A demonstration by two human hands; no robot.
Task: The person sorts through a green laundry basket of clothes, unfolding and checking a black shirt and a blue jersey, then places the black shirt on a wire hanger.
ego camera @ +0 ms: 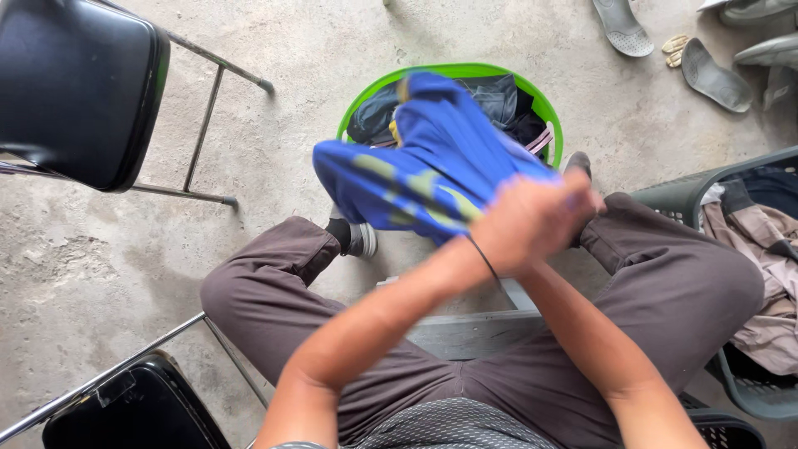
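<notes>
Fingers of both hands grip a blue garment.

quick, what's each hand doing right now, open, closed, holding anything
Left hand: closed on the blue garment.
Right hand: mostly hidden behind the left; at the same garment, grip cannot be told.

two black chairs – grey sandals – grey basket of clothes

No packages, labels, signs or screens anywhere in view.
</notes>
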